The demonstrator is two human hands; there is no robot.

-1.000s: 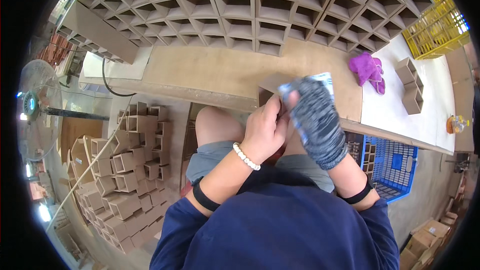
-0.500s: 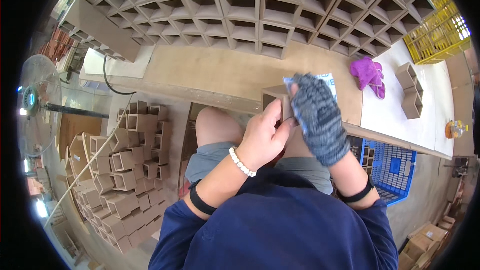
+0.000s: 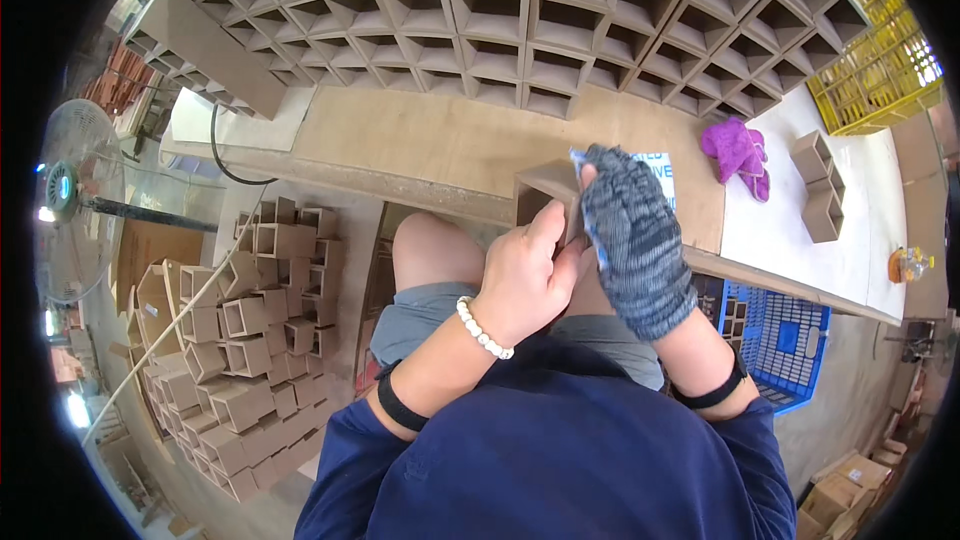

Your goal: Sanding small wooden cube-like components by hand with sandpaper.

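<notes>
A small brown open-ended box (image 3: pixel 553 178) is tilted at the near edge of the workbench, above my lap. My bare left hand (image 3: pixel 530 280), with a white bead bracelet at the wrist, pinches the near side of the box between thumb and fingers. In a grey knitted glove, my right hand (image 3: pixel 637 235) is closed over a sheet of sandpaper (image 3: pixel 656 168) with blue print on its white back. The sheet lies against the box's right side. The glove hides most of the sheet and part of the box.
Rows of similar boxes (image 3: pixel 490 60) stand stacked along the bench (image 3: pixel 400 135). A purple cloth (image 3: pixel 735 150), two joined boxes (image 3: pixel 820 185) and a small bottle (image 3: pixel 908 263) lie to the right. Below are a blue crate (image 3: pixel 785 340) and a box pile (image 3: pixel 245 340); a fan (image 3: pixel 75 200) stands left.
The box has shifted slightly left and more of its top face shows. Both hands keep their hold, with the gloved hand and sandpaper moved only a little.
</notes>
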